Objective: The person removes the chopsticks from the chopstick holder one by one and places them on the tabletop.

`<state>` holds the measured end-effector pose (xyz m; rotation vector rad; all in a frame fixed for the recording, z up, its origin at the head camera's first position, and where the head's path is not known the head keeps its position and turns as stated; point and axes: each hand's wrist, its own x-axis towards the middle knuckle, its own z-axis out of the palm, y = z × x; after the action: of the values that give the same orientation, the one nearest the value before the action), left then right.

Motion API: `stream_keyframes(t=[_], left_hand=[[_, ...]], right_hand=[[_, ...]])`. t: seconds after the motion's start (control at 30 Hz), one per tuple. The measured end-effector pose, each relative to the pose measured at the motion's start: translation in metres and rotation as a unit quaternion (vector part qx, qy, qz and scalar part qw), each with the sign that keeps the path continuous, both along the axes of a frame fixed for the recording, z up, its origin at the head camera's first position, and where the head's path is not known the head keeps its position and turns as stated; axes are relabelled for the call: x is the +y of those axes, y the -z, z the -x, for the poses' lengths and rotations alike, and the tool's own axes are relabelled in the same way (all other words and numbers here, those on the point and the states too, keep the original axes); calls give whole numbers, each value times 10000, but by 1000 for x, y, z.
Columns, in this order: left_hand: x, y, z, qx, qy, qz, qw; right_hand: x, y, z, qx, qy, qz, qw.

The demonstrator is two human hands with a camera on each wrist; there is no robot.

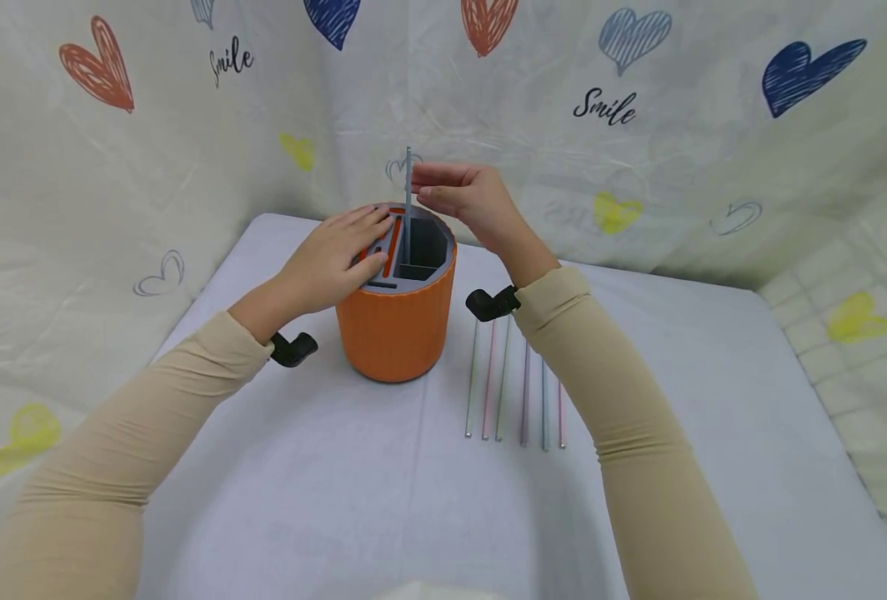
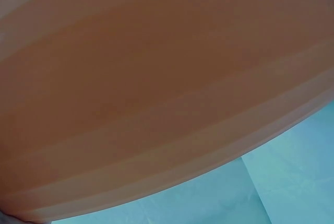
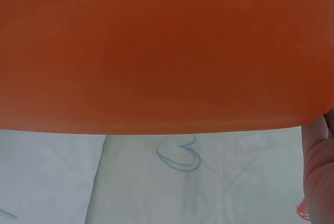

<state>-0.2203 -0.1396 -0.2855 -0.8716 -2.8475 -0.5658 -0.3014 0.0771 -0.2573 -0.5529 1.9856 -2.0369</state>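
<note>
An orange round desk organizer (image 1: 393,333) with a grey compartmented top stands on the table, and its side wall fills most of both wrist views. My left hand (image 1: 334,254) rests on the left part of the top, fingers spread over the red-edged slots. One thin blue-grey stick (image 1: 408,179) stands upright in the large dark compartment. My right hand (image 1: 469,196) is beside the stick's upper part, fingers extended, fingertips right at it; the thumb lies lower, just short of the stick. In the right wrist view, part of a hand (image 3: 319,172) shows at the right edge.
Several thin coloured sticks (image 1: 526,400) with silvery ends lie side by side on the white-covered table (image 1: 323,500), right of the organizer and partly under my right forearm. A curtain (image 1: 428,92) printed with hearts hangs close behind the table.
</note>
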Motion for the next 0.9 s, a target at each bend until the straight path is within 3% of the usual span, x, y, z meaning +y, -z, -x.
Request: stream_keyframes(t=[0.53, 0.9], left_hand=[[-1, 0, 0, 46, 54, -18, 10000], [-2, 0, -1, 30, 51, -54, 10000]], right_hand=[[-8, 2, -3, 94, -326, -161, 9993], [-6, 0, -7, -66, 231, -316, 9992]])
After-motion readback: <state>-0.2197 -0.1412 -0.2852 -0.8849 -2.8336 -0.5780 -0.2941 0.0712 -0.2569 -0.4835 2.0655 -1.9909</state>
